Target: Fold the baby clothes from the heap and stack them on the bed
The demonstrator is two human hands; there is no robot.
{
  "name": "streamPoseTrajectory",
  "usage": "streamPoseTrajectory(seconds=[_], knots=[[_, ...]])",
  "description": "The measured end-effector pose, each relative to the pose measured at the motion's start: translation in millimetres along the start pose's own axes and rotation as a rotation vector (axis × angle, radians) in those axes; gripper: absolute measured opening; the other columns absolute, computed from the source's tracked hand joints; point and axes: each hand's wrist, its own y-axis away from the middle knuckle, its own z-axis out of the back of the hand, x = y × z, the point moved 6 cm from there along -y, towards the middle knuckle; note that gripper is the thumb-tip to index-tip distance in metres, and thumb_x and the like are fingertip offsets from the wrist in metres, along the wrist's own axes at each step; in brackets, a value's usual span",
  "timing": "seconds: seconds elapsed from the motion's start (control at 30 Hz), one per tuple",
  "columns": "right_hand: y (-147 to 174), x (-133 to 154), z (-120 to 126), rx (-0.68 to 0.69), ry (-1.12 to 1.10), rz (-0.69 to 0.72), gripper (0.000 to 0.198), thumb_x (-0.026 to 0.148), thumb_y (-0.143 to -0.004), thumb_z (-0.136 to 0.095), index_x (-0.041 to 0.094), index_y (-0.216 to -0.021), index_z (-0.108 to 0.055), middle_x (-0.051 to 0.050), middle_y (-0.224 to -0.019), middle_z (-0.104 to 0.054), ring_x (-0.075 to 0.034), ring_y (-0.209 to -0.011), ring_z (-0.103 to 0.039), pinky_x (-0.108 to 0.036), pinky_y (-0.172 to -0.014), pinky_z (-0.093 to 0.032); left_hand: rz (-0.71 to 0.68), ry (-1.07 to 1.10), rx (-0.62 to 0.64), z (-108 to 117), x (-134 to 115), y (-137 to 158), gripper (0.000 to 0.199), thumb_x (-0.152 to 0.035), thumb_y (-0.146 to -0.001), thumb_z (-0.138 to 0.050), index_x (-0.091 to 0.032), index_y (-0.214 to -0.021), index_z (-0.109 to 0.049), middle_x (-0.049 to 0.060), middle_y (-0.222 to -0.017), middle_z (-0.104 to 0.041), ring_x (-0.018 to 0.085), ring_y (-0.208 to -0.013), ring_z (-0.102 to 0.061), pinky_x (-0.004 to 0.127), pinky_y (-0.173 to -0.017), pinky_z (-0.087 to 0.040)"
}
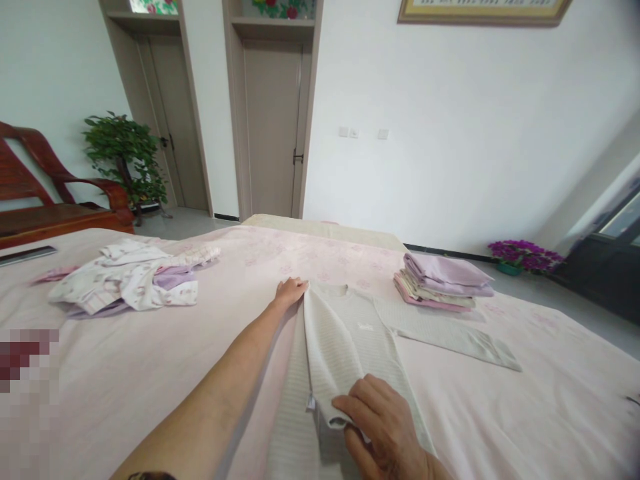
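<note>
A pale grey, finely striped long-sleeved shirt (367,307) lies on the bed in front of me. One sleeve stretches out to the right, while its left side is folded in over the front. My left hand (291,291) reaches far forward, its fingers closed on the shirt's shoulder corner beside the neckline. Nearer to me, my right hand (383,423) pinches the cuff end of the folded-in sleeve between thumb and fingers. A small white label (311,403) shows at the side seam left of that cuff.
A folded stack of clothes (443,283) sits at the back right of the pink bedspread (240,267). Rumpled clothes (130,277) lie at the left, with a dark flat object (29,255) at the far left edge. Beyond stand a wooden armchair (65,193) and a plant (125,157).
</note>
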Motion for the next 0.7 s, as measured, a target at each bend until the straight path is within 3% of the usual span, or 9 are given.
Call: streamPoseTrajectory(seconds=[0.17,0.33,0.47,0.7], knots=[[0,5,-17,0.090,0.019,0.002,0.028,0.012,-0.071,-0.049,0.021,-0.095,-0.062,-0.004,-0.075,-0.057,-0.019,-0.069,-0.048,-0.030,-0.059,-0.033,0.010,-0.004,0.004,-2,4,-3,0.035,-0.044,-0.084,-0.055,-0.026,-0.110,-0.072,0.006,-0.141,-0.054,0.026,-0.137,-0.038,0.043,-0.113,-0.020],[0,9,-28,0.131,-0.022,0.042,0.029,0.013,-0.076,-0.047,0.020,-0.101,-0.060,-0.005,-0.078,-0.059,-0.018,-0.070,-0.050,-0.030,-0.059,-0.035,0.020,-0.004,-0.010,-4,5,-1,0.032,-0.036,-0.081,-0.058,-0.029,-0.109,-0.072,0.003,-0.143,-0.051,0.026,-0.140,-0.034,0.044,-0.114,-0.018],[-1,14,-38,0.154,-0.011,0.095,0.025,0.017,-0.081,-0.048,0.021,-0.104,-0.059,-0.004,-0.077,-0.059,-0.018,-0.068,-0.052,-0.029,-0.058,-0.035,0.035,0.002,-0.027,-3,6,-2,0.028,-0.032,-0.080,-0.059,-0.027,-0.104,-0.073,0.003,-0.141,-0.054,0.025,-0.136,-0.040,0.042,-0.113,-0.021],[-1,18,-45,0.090,0.005,0.123,0.018,0.025,-0.087,-0.052,0.022,-0.103,-0.058,-0.003,-0.076,-0.060,-0.017,-0.064,-0.052,-0.028,-0.055,-0.036,0.020,0.017,-0.006,-5,9,-6,0.029,-0.029,-0.079,-0.058,-0.028,-0.103,-0.073,-0.001,-0.139,-0.056,0.022,-0.139,-0.035,0.035,-0.111,-0.023]])
